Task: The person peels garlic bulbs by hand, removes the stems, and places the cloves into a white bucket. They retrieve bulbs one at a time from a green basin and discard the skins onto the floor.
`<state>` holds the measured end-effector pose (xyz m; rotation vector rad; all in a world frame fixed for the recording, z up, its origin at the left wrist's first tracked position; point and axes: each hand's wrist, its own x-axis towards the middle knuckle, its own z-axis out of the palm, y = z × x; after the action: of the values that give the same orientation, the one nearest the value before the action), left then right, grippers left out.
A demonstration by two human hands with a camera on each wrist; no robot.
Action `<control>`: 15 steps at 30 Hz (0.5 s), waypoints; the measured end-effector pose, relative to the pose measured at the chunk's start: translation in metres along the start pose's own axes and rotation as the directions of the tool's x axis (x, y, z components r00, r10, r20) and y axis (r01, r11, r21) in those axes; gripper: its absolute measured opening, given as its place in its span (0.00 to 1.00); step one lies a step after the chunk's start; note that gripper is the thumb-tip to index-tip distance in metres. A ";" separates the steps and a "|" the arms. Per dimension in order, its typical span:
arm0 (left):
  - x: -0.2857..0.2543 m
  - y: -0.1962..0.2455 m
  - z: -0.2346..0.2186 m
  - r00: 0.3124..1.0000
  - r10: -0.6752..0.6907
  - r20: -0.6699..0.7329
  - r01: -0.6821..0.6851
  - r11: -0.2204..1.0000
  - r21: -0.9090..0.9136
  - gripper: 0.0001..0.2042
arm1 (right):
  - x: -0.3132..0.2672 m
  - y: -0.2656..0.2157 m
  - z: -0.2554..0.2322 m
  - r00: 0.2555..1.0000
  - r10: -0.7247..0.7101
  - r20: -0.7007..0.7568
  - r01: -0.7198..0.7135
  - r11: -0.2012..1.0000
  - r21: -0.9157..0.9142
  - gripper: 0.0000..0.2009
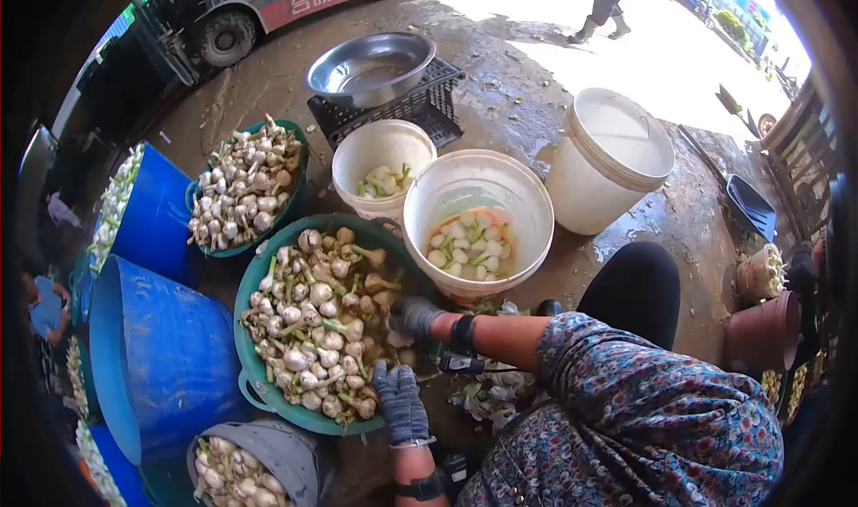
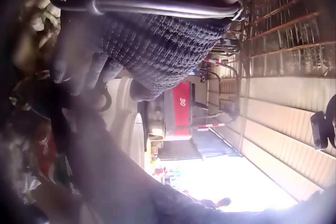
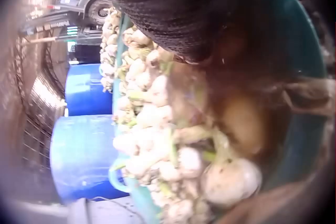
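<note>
Head view. The garlic [image 1: 313,342] fills most of the green tub [image 1: 241,306], heaped from its left edge towards murky water at the right edge. The right hand [image 1: 414,318], gloved, reaches over the upper right rim; its fingertips are hidden, so their spread and any hold cannot be told. The left hand [image 1: 402,407], also gloved, lies at the lower right rim, fingers extended and gently bent, with no visible hold. A white bucket [image 1: 540,230] containing peeled bulbs [image 1: 471,243] stands just beside the tub's upper right edge.
</note>
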<state>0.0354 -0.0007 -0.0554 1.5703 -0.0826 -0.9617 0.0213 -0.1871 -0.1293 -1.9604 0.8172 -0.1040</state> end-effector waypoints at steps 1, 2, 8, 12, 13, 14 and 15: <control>-0.003 0.015 0.009 0.992 -0.103 -0.073 0.103 0.995 0.001 0.31 | -0.014 -0.008 -0.014 0.998 0.051 0.028 -0.056 0.973 0.223 0.15; 0.005 -0.002 0.005 0.999 -0.006 -0.051 0.006 1.000 -0.008 0.33 | -0.032 -0.030 -0.034 0.968 0.219 0.120 -0.248 0.904 0.347 0.16; -0.005 0.013 0.029 0.947 0.134 0.292 -0.031 0.943 -0.331 0.22 | -0.081 -0.019 -0.053 0.964 -0.167 0.205 -0.015 0.741 0.672 0.11; -0.013 0.017 0.039 0.977 0.112 0.182 -0.053 0.953 -0.297 0.21 | -0.109 -0.031 -0.069 0.951 0.013 -0.308 0.067 0.967 0.248 0.12; -0.014 0.017 0.040 0.976 0.113 0.186 -0.054 0.954 -0.296 0.21 | -0.122 -0.040 -0.079 0.950 0.013 -0.312 0.068 0.967 0.247 0.12; -0.014 0.017 0.041 0.981 0.121 0.150 -0.077 0.960 -0.269 0.21 | -0.137 -0.047 -0.093 0.944 -0.091 -0.317 0.150 0.975 0.165 0.10; -0.014 0.015 0.041 0.985 0.125 0.115 -0.095 0.966 -0.241 0.22 | -0.152 -0.054 -0.104 0.930 -0.192 -0.313 0.228 0.970 0.081 0.10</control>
<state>0.0076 -0.0296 -0.0319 1.2722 -0.1404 -0.9487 -0.1096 -0.1607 0.0082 -1.9417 0.7730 -0.5809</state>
